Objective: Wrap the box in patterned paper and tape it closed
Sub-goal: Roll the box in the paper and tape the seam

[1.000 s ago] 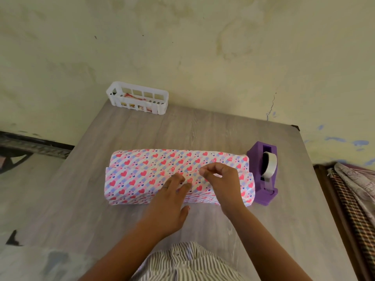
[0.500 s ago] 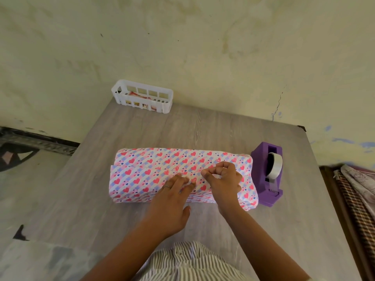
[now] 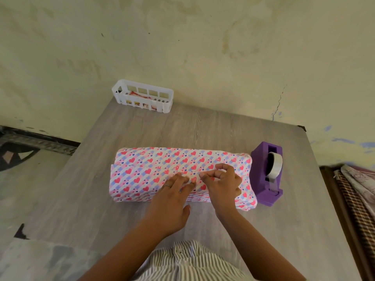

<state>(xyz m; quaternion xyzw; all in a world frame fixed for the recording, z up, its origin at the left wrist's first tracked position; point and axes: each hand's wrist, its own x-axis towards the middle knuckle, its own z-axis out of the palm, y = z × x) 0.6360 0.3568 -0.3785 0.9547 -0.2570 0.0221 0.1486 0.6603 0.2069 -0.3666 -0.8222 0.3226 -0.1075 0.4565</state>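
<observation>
The box wrapped in heart-patterned paper [image 3: 142, 171] lies lengthwise in the middle of the grey table [image 3: 203, 128]. The paper's overlapping seam runs along its top. My left hand [image 3: 172, 193] rests flat on the near side of the box, with straight fingers pressing the paper just below the seam. Beside it, my right hand [image 3: 222, 184] has curled fingers, and its thumb and index tips meet on the paper at the seam. The paper's right end sticks out loose past the box. A purple tape dispenser [image 3: 266, 175] with a clear roll stands just right of the box.
A white slotted plastic basket [image 3: 142, 96] holding some small items sits at the table's far left edge, against the wall. A wooden frame with patterned cloth [image 3: 357, 195] borders the table on the right. Floor lies to the left.
Both hands stay on the seam. My right hand's fingers have loosened a little and its fingertips have shifted slightly left toward my left hand.
</observation>
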